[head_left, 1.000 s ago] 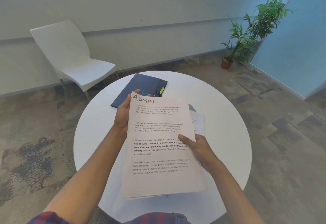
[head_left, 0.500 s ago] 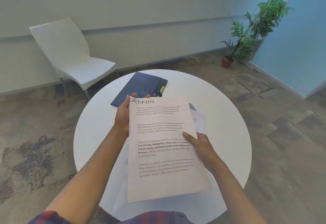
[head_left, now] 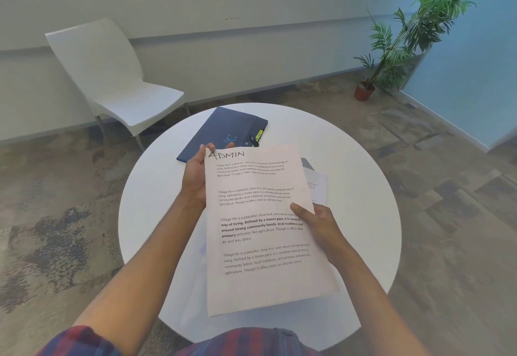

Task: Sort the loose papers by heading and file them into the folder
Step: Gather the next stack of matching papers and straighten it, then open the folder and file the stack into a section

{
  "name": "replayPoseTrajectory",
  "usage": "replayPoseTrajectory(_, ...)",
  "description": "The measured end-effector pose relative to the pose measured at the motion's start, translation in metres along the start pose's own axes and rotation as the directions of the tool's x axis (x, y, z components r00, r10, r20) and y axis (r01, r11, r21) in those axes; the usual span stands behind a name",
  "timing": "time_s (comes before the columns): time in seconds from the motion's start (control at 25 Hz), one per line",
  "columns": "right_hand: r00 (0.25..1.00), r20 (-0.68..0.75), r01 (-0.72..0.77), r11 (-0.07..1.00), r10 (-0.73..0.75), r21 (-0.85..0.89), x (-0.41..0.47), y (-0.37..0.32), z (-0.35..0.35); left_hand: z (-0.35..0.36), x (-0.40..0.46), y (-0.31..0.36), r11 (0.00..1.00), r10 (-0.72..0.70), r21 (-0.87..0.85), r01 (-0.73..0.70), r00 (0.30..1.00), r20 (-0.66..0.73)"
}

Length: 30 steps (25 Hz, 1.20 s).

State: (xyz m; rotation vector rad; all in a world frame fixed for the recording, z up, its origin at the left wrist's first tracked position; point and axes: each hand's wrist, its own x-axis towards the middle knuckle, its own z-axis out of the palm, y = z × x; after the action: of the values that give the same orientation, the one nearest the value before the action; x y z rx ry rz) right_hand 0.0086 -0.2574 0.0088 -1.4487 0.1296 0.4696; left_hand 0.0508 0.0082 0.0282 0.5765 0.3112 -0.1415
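The fingers (head_left: 208, 147) of the left hand (head_left: 195, 176) curl over the top left corner of the stack of papers (head_left: 265, 229), clamped on it beside the handwritten ADMIN heading (head_left: 226, 155). The right hand (head_left: 319, 229) pinches the stack's right edge halfway down, thumb pressed on the printed face and the other fingers hidden behind the sheets. The stack hangs in the air between the two hands, above the tabletop (head_left: 349, 159).

Its long axis runs from the left fingers back toward the person's body, heading end pointing away, the whole stack turned slightly clockwise.

How many sheets are in the grip cannot be told, but the lower edge is unsupported. If either pinch slackens, the bottom could fan or a back sheet could slide out and mix with the other papers (head_left: 317, 185) lying just beyond the right fingers, spoiling the sort.

The dark blue folder (head_left: 223, 129) lies closed just past the left fingertips; carrying the stack to it one-handed could bend or spill the sheets.
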Motion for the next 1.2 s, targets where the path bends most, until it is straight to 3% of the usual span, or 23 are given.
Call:
replayPoseTrajectory(0.12,0.998,-0.05,0.027,1.0,-0.027,0.006,0.007,0.003,-0.003,0.003,-0.003,-0.003,1.0,0.008,0.029,-0.008,1.0,0.002)
replayPoseTrajectory(0.24,0.972,-0.226,0.079,0.996,-0.068,0.037,0.021,0.008,-0.01,0.006,-0.015,-0.02,0.971,-0.117,0.214,0.108,0.993,0.03)
replayPoseTrajectory(0.32,0.927,-0.363,0.1,0.995,-0.091,0.005,0.034,0.01,-0.018,-0.002,-0.019,-0.039,0.893,-0.18,0.419,0.162,0.984,0.002)
replayPoseTrajectory(0.44,0.878,-0.461,0.126,0.991,-0.13,-0.041,0.049,0.013,-0.028,-0.02,-0.018,-0.062,0.695,-0.112,0.696,0.182,0.983,-0.145)
replayPoseTrajectory(0.6,0.875,-0.468,0.094,0.991,-0.126,-0.092,0.063,0.02,-0.031,-0.028,-0.014,-0.07,0.649,-0.113,0.742,0.169,0.986,-0.125)
replayPoseTrajectory(0.76,0.923,-0.382,-0.034,0.998,0.048,0.043,0.077,0.029,-0.04,-0.032,0.006,-0.067,0.623,-0.1,0.758,0.192,0.981,-0.166)
replayPoseTrajectory(0.88,0.941,-0.319,-0.106,0.993,0.115,0.045,0.089,0.035,-0.047,-0.033,0.024,-0.065,0.613,-0.15,0.746,0.26,0.965,-0.214)
replayPoseTrajectory(1.04,0.933,-0.349,-0.1,0.995,0.087,-0.019,0.108,0.037,-0.053,-0.036,0.058,-0.063,0.541,-0.177,0.774,0.33,0.944,-0.279)
replayPoseTrajectory(1.2,0.917,-0.398,-0.078,0.994,0.042,-0.076,0.125,0.037,-0.062,-0.039,0.112,-0.04,0.502,-0.024,0.817,0.282,0.949,-0.313)
